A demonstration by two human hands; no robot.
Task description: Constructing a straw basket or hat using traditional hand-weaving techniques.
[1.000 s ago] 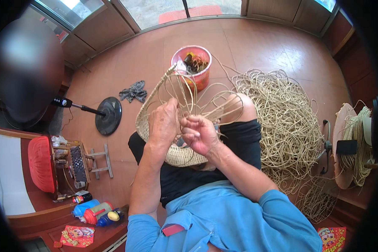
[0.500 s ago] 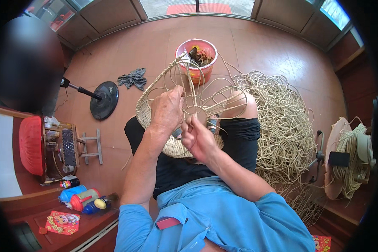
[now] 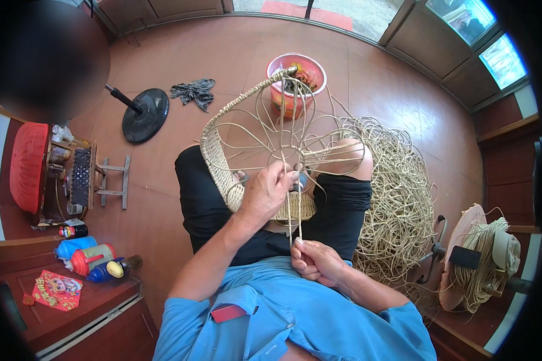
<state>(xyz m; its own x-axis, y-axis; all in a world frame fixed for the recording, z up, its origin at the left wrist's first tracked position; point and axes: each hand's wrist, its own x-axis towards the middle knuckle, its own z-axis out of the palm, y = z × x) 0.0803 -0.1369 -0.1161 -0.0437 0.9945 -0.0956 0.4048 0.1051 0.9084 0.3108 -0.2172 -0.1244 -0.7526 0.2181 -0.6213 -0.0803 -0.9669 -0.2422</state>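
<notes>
A partly woven straw-cord piece rests over my lap, with a thick braided rim curving up on the left. Petal-like cord loops fan out around a small cord ring near its middle. Just below that ring, my left hand pinches a cord with thumb and fingers. Two cord strands run from there down toward my waist. Close to my shirt, my right hand is closed on the lower part of these strands. My fingers hide where the strands end.
A pink bucket stands beyond my knees. To the right lies a big heap of loose cord, with a cord spool beside it. At left are a black round stand base, a dark rag, a small wooden stool and bottles.
My right hand has drawn back from the ring to my waist, with cord strands now stretched straight. My left hand has moved down and right, below the ring. The view has shifted slightly.
</notes>
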